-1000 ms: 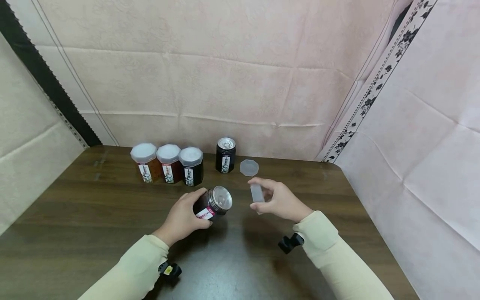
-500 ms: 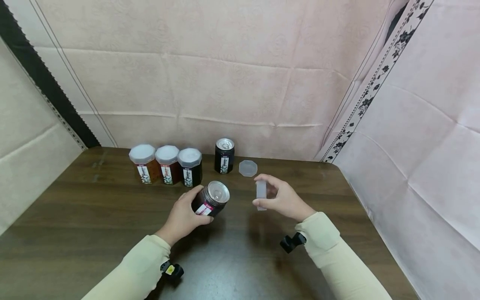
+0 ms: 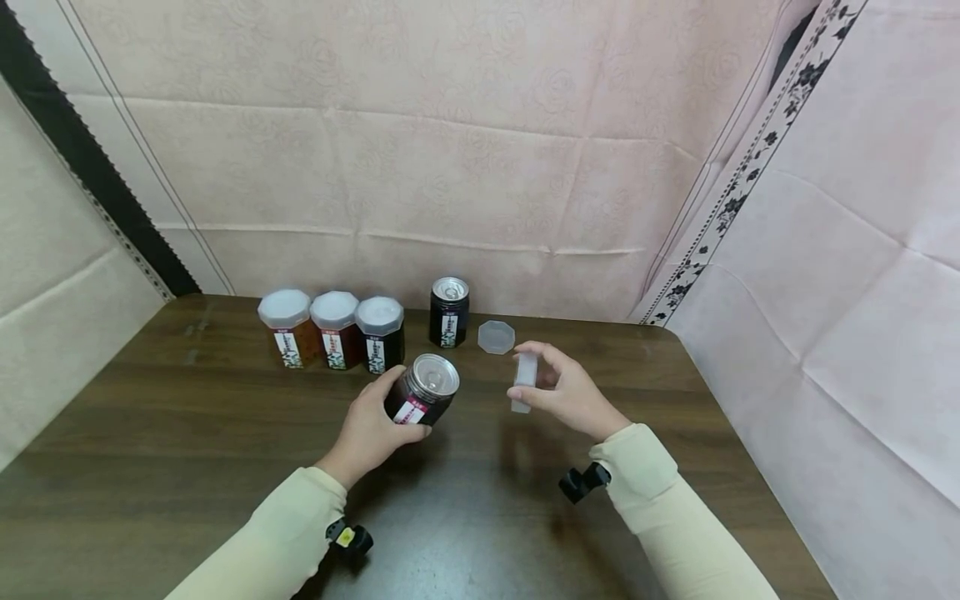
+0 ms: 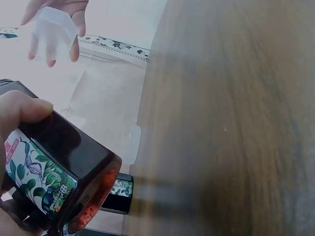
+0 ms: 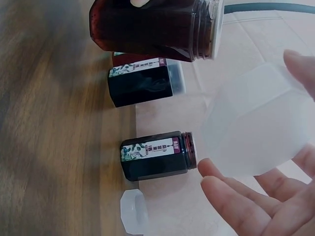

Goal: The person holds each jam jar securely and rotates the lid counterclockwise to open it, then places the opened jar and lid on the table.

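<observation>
My left hand [image 3: 369, 435] grips a dark jar [image 3: 435, 387] with a silver pull-tab top. The jar is held off the table and leans to the right; its label and reddish base show in the left wrist view. To its right, my right hand [image 3: 568, 393] pinches a translucent white octagonal cap [image 5: 256, 125] between thumb and fingers, apart from the jar. In the head view this cap is seen nearly edge-on. Behind the hands, a second dark jar [image 3: 448, 321] stands upright with its silver top bare. Beside it, another octagonal cap [image 3: 496, 337] lies flat on the table.
Three jars stand close together at the back left: an amber jar [image 3: 295, 343], a reddish jar [image 3: 342, 345] and a dark jar [image 3: 386, 350], all wearing white caps. Patterned cloth [image 3: 465, 183] hangs along the back edge of the wooden table [image 3: 187, 467].
The held jar has tilted more upright and risen slightly. My right hand has moved a little to the right and up, turning the cap. Everything on the table stays put.
</observation>
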